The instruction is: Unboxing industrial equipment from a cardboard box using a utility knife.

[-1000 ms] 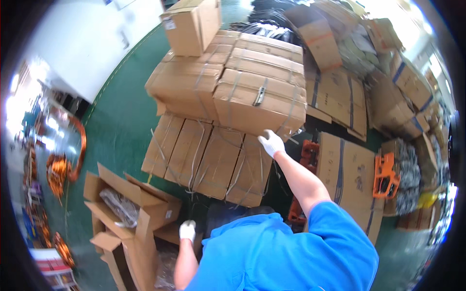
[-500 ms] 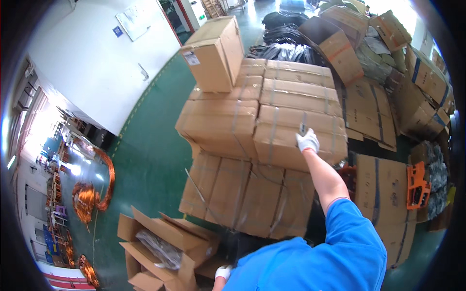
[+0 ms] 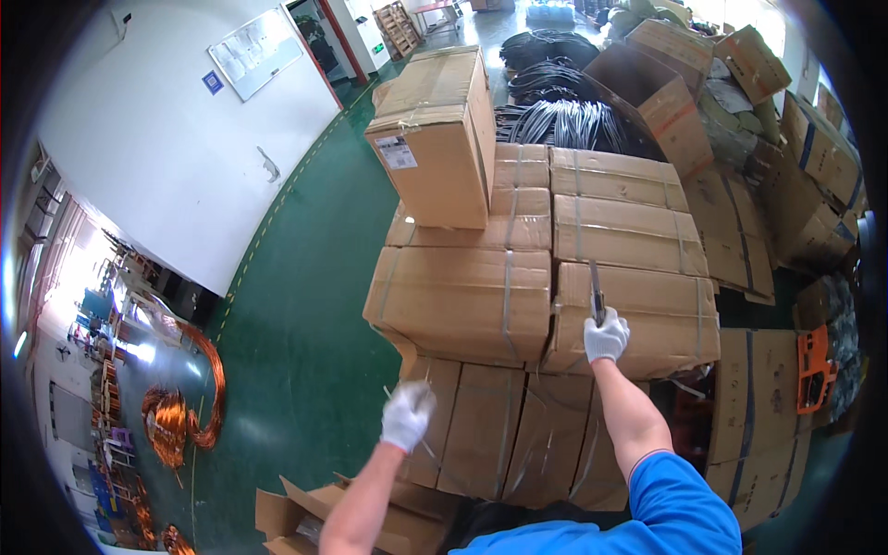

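My right hand (image 3: pixel 606 337), in a white glove, grips a thin dark knife (image 3: pixel 597 289) whose blade points up over the top of a strapped cardboard box (image 3: pixel 647 310) on a stack. My left hand (image 3: pixel 408 415), also gloved, is raised in front of the lower row of boxes (image 3: pixel 481 435), its fingers closed near a thin loose strap; what it holds is unclear. A neighbouring strapped box (image 3: pixel 462 301) lies to the left of the knife. A taller box (image 3: pixel 439 134) stands on the stack's far left.
An open cardboard box (image 3: pixel 305 513) sits on the green floor near my left arm. Coils of black cable (image 3: pixel 564 116) lie behind the stack. More boxes (image 3: pixel 786 176) pile up on the right, with an orange object (image 3: pixel 814 365). Copper wire coils (image 3: pixel 180 407) lie at left.
The view has tilted up and closer to the stack. My left hand has risen from low near the open box to the lower row. My right hand stays on the box top with the knife.
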A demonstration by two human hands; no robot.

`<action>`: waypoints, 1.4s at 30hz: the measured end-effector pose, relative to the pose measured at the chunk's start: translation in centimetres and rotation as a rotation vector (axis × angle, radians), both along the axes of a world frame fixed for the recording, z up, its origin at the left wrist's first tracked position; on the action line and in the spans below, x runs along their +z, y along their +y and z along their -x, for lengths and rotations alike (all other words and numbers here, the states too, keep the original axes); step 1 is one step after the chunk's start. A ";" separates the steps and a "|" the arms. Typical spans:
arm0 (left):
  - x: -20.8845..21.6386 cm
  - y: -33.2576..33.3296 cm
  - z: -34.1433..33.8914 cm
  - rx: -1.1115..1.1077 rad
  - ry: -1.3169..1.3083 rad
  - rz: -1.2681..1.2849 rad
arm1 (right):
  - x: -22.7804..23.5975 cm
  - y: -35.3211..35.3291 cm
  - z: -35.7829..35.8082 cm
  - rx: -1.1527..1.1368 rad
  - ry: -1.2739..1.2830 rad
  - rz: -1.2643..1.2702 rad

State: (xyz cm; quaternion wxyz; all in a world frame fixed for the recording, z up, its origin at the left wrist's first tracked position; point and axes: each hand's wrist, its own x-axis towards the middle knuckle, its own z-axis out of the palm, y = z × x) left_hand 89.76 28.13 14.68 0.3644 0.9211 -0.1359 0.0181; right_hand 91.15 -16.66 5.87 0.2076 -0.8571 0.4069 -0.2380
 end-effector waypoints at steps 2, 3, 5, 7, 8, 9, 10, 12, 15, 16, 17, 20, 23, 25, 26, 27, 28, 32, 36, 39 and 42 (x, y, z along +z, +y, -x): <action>5.9 -1.9 -9.4 -0.087 -0.424 -0.024 | 0.6 0.5 -1.0 -0.020 0.000 -0.007; 8.2 -3.7 -13.5 -0.050 -0.463 0.070 | 1.0 0.3 -1.1 -0.049 0.011 -0.004; 14.9 -7.9 -21.4 -0.091 -0.654 0.061 | 2.9 0.9 -0.7 -0.061 0.042 0.013; 20.0 -12.3 -29.1 -0.172 -0.837 0.062 | 1.7 0.2 -0.8 -0.029 0.057 0.123; 22.1 -13.8 -32.4 -0.218 -0.917 0.009 | 1.2 0.2 -0.7 -0.046 0.046 0.127; 22.0 -16.1 -36.1 -0.170 -0.837 -0.046 | -0.3 0.1 -0.8 -0.018 0.104 0.123; 23.0 -18.2 -38.8 -0.133 -0.785 -0.075 | -0.5 -0.2 -0.4 -0.013 0.140 0.139; 24.1 -18.8 -45.1 -0.070 -0.909 -0.323 | 0.2 0.5 -0.5 0.013 0.162 0.146; 24.9 -19.4 -51.4 -0.080 -0.460 -0.567 | 0.3 0.6 -1.1 0.030 0.177 0.124; 25.1 -20.1 -52.6 -0.107 -0.281 -0.586 | 0.3 0.5 -1.1 0.035 0.155 0.134; 24.9 -20.6 -53.4 -0.074 -0.352 -0.595 | 0.0 0.1 -1.2 0.041 0.119 0.155; 24.8 -19.1 -55.2 -0.146 -0.563 -0.588 | -0.2 -0.1 -2.2 0.027 0.076 0.187; 24.4 -19.3 -55.6 -0.272 -0.570 -0.446 | -0.3 0.0 -2.2 0.020 0.079 0.210; 24.4 -21.5 -53.9 -0.247 -0.494 -0.467 | 0.2 -0.6 -1.9 -0.003 0.157 0.203; 25.0 -22.0 -53.2 -0.212 -0.435 -0.470 | 0.4 -0.6 -1.7 -0.009 0.156 0.208; 25.2 -21.4 -53.7 -0.201 -0.435 -0.486 | 0.1 -0.6 -1.7 -0.002 0.127 0.219; 25.2 -21.1 -53.8 -0.271 -0.317 -0.443 | 0.1 -0.5 -1.7 0.008 0.123 0.210; 26.9 -19.7 -52.8 -0.305 -0.074 -0.422 | 0.2 -0.4 -1.9 0.036 0.114 0.196; 27.3 -21.9 -48.3 -0.158 -0.268 -0.516 | 0.2 -0.2 -1.8 0.029 0.185 0.155; 30.5 -24.3 -42.1 -0.220 -0.296 -0.573 | -0.4 -0.4 -2.1 0.034 0.175 0.121; 32.8 -23.2 -35.6 -0.284 -0.210 -0.535 | 0.6 -0.6 -1.3 0.004 0.147 0.134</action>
